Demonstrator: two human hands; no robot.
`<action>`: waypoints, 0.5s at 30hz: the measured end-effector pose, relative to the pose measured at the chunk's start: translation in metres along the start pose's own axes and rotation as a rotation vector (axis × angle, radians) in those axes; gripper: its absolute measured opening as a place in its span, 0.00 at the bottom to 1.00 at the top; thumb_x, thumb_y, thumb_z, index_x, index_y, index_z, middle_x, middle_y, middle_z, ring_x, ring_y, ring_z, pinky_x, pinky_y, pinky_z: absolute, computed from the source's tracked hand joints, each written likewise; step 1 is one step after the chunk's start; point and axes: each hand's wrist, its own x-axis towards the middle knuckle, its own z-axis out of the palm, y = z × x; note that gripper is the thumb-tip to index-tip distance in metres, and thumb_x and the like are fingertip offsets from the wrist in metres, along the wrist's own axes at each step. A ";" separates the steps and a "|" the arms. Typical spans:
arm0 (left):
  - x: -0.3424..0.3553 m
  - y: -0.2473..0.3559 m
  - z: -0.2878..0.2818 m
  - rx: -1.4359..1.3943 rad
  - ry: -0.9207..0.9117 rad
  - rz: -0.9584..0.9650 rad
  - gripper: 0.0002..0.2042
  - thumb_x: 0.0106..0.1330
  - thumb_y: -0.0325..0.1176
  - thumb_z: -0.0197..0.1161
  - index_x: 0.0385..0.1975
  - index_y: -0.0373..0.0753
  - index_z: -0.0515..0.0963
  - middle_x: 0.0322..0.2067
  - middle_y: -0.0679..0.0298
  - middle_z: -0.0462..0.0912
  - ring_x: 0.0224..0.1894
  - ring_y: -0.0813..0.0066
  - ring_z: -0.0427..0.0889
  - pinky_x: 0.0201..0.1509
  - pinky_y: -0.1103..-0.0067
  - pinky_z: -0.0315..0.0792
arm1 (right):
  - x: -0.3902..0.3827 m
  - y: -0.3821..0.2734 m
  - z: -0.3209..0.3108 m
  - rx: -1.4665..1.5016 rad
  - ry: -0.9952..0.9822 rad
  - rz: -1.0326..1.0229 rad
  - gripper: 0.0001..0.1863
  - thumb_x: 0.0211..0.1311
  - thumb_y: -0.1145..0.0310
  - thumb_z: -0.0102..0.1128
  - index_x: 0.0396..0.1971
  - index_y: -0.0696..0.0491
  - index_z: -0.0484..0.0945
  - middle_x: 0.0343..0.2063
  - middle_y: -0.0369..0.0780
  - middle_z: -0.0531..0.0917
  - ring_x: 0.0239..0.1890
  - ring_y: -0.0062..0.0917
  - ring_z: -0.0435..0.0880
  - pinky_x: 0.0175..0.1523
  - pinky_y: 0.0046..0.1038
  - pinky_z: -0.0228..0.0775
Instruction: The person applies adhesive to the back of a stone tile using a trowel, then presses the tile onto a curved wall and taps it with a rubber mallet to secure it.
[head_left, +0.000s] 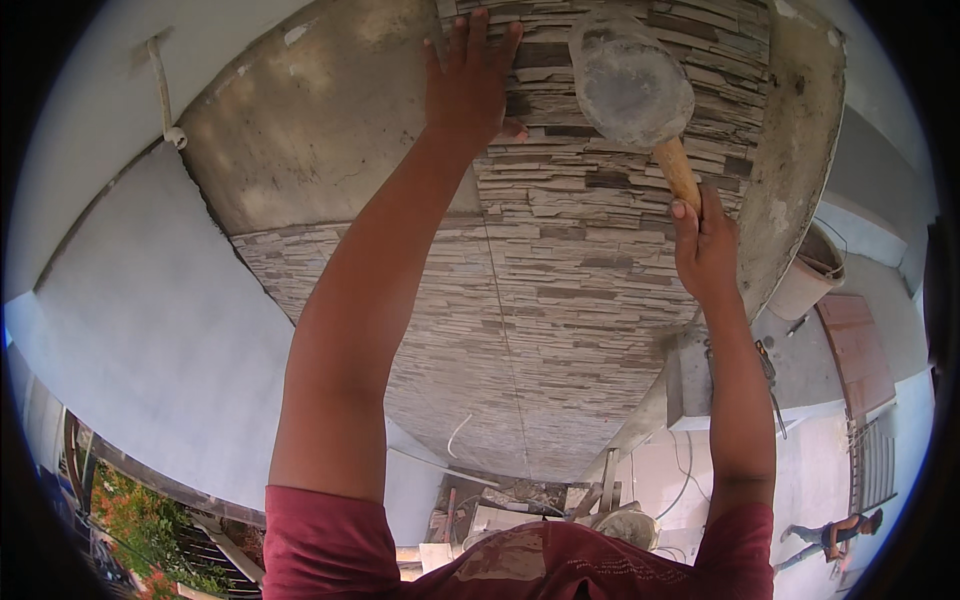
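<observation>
My left hand [468, 95] lies flat with its fingers spread at the left edge of a stone-look wall tile [620, 200], high on the wall. My right hand [708, 245] is wrapped round the wooden handle of a mallet [632, 85]. Its broad, rounded grey-white head is over the upper part of the tile; whether it touches the surface I cannot tell. Thin strips in grey, beige and brown pattern the tiles. To the left of my left hand is a bare patch of cement wall [320, 130].
A pale cable with a fitting [174, 135] hangs at the upper left. On the right are a bucket [808, 275], a grey ledge [800, 365] with tools and a reddish-brown board [857, 355]. Another person [832, 535] is far off at lower right. Plants [140, 515] show at lower left.
</observation>
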 end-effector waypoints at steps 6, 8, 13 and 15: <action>-0.001 0.004 -0.012 -0.022 -0.147 -0.031 0.67 0.40 0.64 0.77 0.77 0.57 0.37 0.78 0.54 0.36 0.79 0.53 0.41 0.78 0.49 0.46 | 0.043 0.000 -0.004 -0.098 -0.089 0.216 0.23 0.75 0.50 0.51 0.34 0.58 0.72 0.14 0.43 0.73 0.15 0.33 0.73 0.24 0.33 0.65; -0.003 0.002 -0.014 -0.018 -0.170 -0.044 0.67 0.40 0.64 0.77 0.77 0.57 0.37 0.78 0.53 0.35 0.79 0.54 0.41 0.78 0.50 0.45 | 0.051 -0.020 -0.008 -0.022 -0.053 0.193 0.24 0.76 0.49 0.50 0.34 0.58 0.73 0.14 0.43 0.74 0.16 0.33 0.74 0.25 0.33 0.66; 0.000 -0.001 -0.018 -0.017 -0.205 -0.045 0.66 0.42 0.64 0.77 0.77 0.57 0.36 0.78 0.54 0.33 0.79 0.55 0.39 0.79 0.50 0.43 | 0.077 -0.017 0.008 -0.063 0.032 0.047 0.27 0.76 0.45 0.47 0.33 0.58 0.74 0.14 0.43 0.75 0.16 0.33 0.76 0.25 0.35 0.68; 0.001 0.000 -0.018 -0.015 -0.213 -0.047 0.66 0.42 0.64 0.77 0.77 0.57 0.36 0.78 0.55 0.33 0.79 0.55 0.39 0.79 0.50 0.43 | 0.086 -0.019 0.006 -0.095 -0.025 0.084 0.28 0.76 0.44 0.47 0.33 0.57 0.74 0.14 0.43 0.76 0.16 0.33 0.78 0.25 0.35 0.68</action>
